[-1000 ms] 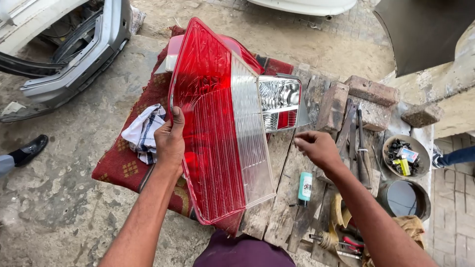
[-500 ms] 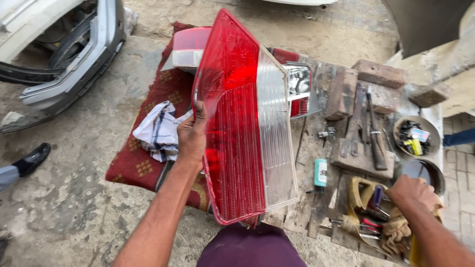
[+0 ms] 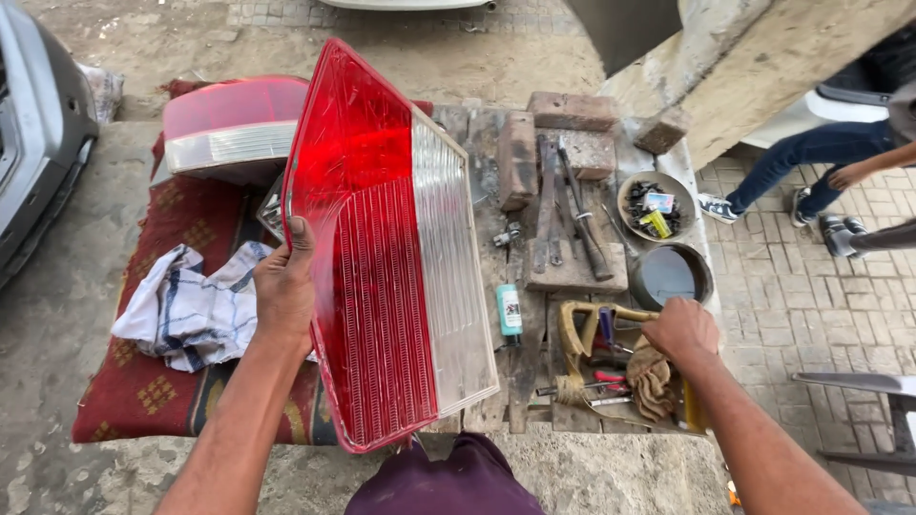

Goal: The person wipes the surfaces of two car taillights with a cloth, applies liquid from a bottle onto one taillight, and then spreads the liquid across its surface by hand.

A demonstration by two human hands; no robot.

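Note:
My left hand [image 3: 284, 286] grips the left edge of a large red and clear car tail light [image 3: 386, 248], holding it upright over the red patterned cushion [image 3: 153, 391]. My right hand [image 3: 679, 329] is down among the tools at the right end of the wooden bench [image 3: 520, 372], resting on a brown rag [image 3: 651, 380] beside a yellow-handled tool [image 3: 577, 324]; whether its fingers hold anything is hidden. A second tail light [image 3: 234, 129] lies on the cushion behind the first one.
A white and blue checked cloth [image 3: 191, 305] lies on the cushion. Bricks [image 3: 572, 110], metal tools [image 3: 563, 210], a small green tube [image 3: 509, 310], a bowl of small parts [image 3: 655, 205] and a dark pot [image 3: 673, 275] sit on the bench. A car bumper [image 3: 38, 143] stands left; another person's legs [image 3: 811, 162] right.
My right hand has dropped from beside the tail light down to the tool pile at the bench's right end. The tail light stays upright in my left hand as the view shifts.

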